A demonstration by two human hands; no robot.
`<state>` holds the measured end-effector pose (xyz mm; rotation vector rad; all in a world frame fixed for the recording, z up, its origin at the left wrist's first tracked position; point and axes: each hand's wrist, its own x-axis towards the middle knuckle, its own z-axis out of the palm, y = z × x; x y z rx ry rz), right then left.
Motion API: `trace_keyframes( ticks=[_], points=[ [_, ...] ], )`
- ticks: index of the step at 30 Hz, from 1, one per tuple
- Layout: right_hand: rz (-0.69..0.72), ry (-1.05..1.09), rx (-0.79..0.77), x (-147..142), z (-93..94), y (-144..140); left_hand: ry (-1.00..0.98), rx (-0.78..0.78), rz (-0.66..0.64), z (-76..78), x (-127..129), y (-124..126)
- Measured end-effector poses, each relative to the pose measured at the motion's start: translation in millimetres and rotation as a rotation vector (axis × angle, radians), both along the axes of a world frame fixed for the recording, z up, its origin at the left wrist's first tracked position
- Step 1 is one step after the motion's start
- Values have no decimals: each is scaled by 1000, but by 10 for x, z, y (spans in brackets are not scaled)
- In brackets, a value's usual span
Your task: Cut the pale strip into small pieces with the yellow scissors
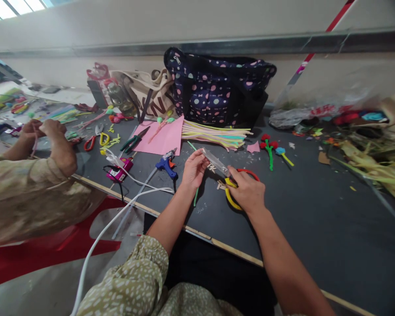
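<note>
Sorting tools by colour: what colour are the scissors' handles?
Red and yellow plastic scissors handles, under the right hand; head view.

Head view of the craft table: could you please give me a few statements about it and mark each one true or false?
1. The right hand grips scissors with yellow and red handles. True.
2. The left hand holds the blue glue gun. False: the glue gun lies on the table, beside that hand.
3. A pink paper sheet lies in front of the dotted bag. True.
4. The pipe cleaners stand upright in a cup. False: they lie flat in a bundle.
</note>
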<state>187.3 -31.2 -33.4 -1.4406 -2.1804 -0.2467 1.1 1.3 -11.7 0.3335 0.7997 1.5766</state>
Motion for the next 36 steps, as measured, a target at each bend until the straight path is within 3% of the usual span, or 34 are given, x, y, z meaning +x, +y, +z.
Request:
trace_keyframes(
  ticks=[18,36],
  points=[
    [-14,-65,105,-14,3,-3,5,-44,6,26,0,-16],
    [26,-24,2,-8,-4,-13,2,-47,20,42,-1,-15]
  ],
)
